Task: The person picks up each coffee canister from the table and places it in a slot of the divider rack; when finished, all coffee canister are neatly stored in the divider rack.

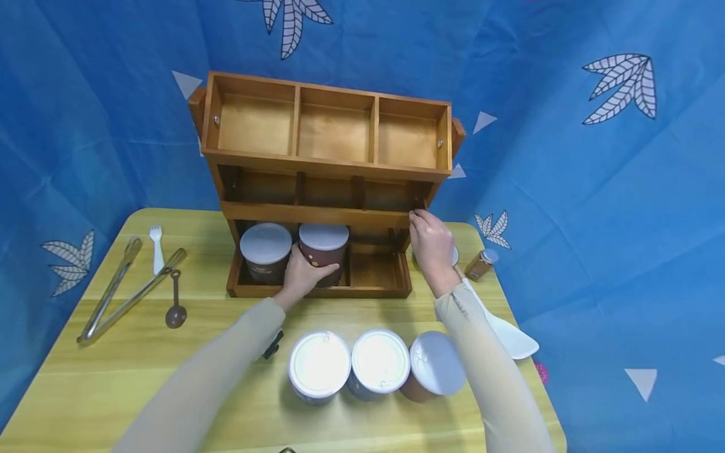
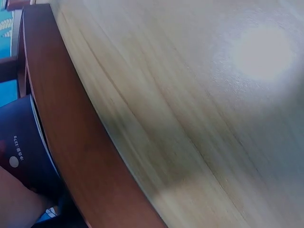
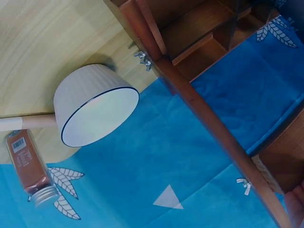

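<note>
A three-tier wooden rack (image 1: 317, 217) stands at the back of the table. My left hand (image 1: 302, 277) grips a dark brown can (image 1: 324, 250) with a pale lid in the bottom tier's middle compartment, thumb across its front. In the left wrist view that can (image 2: 26, 147) shows printed text behind the rack's front board. Beside it, a second lidded can (image 1: 266, 251) sits in the left compartment. My right hand (image 1: 432, 242) holds the right end of the middle tier's front board; only some fingers (image 3: 297, 204) show at the right wrist view's edge.
Three lidded cans (image 1: 320, 365) stand in a row before the rack. Metal tongs (image 1: 121, 296), a white fork (image 1: 157, 248) and a brown spoon (image 1: 176, 302) lie at left. At right are a white bowl (image 3: 90, 99), a spice jar (image 1: 481, 264) and a white spatula (image 1: 510, 333).
</note>
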`<state>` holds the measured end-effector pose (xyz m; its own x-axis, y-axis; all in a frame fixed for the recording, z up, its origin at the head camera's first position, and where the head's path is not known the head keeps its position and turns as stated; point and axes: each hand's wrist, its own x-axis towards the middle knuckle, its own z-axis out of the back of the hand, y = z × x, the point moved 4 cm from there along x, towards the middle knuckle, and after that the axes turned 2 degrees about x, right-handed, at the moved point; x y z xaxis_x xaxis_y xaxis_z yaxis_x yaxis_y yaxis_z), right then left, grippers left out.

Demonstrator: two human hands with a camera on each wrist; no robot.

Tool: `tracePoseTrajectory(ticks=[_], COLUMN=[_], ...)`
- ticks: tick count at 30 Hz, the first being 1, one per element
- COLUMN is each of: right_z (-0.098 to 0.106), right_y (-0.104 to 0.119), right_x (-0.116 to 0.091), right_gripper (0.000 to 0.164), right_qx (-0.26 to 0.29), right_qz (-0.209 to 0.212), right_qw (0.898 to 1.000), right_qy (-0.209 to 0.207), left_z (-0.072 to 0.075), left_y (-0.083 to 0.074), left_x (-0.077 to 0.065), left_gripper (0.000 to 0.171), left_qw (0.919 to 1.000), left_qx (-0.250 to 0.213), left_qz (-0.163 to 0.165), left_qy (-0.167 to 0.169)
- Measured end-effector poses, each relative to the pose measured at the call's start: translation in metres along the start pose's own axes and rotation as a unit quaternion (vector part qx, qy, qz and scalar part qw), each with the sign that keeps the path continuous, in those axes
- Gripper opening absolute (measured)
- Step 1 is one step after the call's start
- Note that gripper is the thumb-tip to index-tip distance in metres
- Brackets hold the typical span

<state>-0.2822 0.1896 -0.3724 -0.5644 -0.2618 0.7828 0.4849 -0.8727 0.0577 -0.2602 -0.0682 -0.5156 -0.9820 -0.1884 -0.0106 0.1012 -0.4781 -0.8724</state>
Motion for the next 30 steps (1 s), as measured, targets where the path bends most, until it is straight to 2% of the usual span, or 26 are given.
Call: tracePoseTrajectory(ticks=[6, 10, 14, 19, 25, 30], right_z=[0.002, 0.003, 0.004, 0.002, 0.001, 0.0], right_y=[-0.004, -0.002, 0.0, 0.002, 0.0, -0.001], right_x=[0.003, 0.004, 0.003, 0.001, 0.001, 0.001], right_gripper=[0.014, 0.015, 0.016, 0.015, 0.014, 0.015], right_qx=[0.001, -0.001, -0.007, -0.012, -0.017, -0.013], right_qz=[-0.008, -0.011, -0.015, -0.009, -0.005, 0.001], right_qw=[1.0, 0.999, 0.999, 0.999, 1.0, 1.0], right_qy=[0.019, 0.037, 0.047, 0.033, 0.007, 0.003], left_z=[-0.008, -0.011, -0.016, -0.018, -0.017, -0.015], left_y=[-0.003, -0.001, 0.004, 0.011, 0.01, 0.009], left_x=[0.01, 0.013, 0.012, 0.009, 0.008, 0.007], left_gripper=[0.112, 0.111, 0.109, 0.11, 0.112, 0.114], left_qw=[0.9998, 0.9998, 0.9994, 0.9994, 0.999, 0.9987], left_qx=[-0.019, -0.018, -0.013, -0.004, 0.018, 0.04], left_qz=[0.005, -0.013, -0.032, -0.035, -0.04, -0.027], left_qy=[0.006, -0.002, 0.004, 0.002, 0.002, 0.015])
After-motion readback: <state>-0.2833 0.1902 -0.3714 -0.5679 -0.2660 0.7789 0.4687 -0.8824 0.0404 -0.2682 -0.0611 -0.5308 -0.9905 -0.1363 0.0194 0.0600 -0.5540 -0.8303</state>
